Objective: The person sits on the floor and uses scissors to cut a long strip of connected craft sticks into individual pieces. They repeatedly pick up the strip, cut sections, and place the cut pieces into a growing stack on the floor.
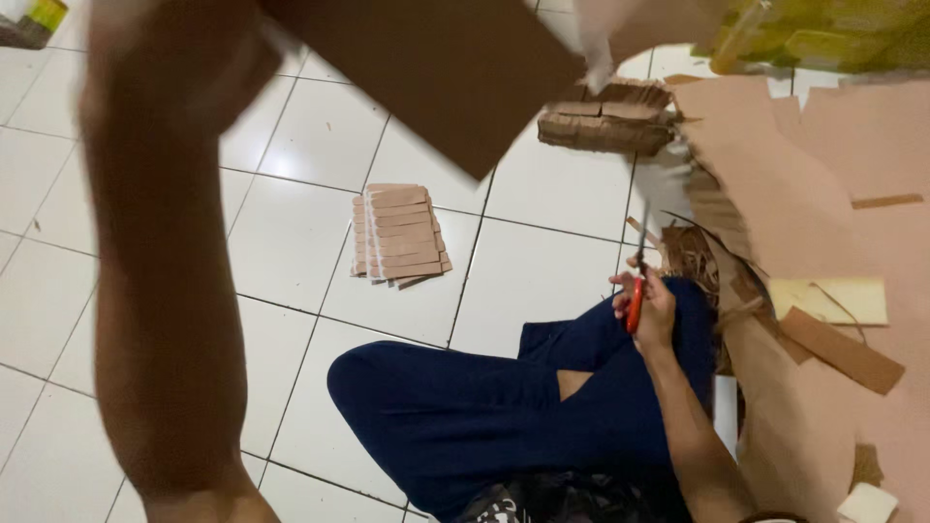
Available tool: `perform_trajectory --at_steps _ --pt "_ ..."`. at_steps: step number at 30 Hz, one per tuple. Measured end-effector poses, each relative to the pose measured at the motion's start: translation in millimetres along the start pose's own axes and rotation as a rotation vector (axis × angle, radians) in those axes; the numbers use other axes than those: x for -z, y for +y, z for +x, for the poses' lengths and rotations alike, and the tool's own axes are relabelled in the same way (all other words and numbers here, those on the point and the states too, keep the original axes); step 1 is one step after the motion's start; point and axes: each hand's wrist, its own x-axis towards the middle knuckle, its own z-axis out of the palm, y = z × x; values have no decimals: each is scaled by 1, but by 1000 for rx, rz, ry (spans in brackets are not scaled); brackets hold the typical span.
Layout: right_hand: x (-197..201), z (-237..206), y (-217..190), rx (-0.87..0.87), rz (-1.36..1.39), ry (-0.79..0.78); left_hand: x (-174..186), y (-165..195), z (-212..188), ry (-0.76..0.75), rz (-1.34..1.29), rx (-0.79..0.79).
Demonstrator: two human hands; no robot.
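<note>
- White floor tiles (291, 145) carry a fanned stack of cardboard strips (399, 234).
- Right hand (647, 308), fingers clamped on red-handled scissors (636, 283), rests over the knee in dark blue trousers (465, 416).
- Left hand (228, 44), raised close and blurred, seems to grip a brown cardboard sheet (455, 68); its fingers cannot be made out.
- More cardboard sheets (833, 194) lie at right.

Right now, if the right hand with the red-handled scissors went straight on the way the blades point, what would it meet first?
Probably the frayed edge of the cardboard sheets just beyond the scissors in the right hand; depth is unclear.
</note>
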Motion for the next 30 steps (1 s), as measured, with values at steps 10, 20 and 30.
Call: perform_trajectory --at_steps 10,20,30 --pt "4 -43 9 -48 204 134 -87 -282 -217 -211 321 1133" --pt "-35 -39 -6 -62 -169 9 -107 -325 -303 329 1032 1011" --pt "-150 -46 44 -392 -372 -384 -209 -350 -274 237 871 796"
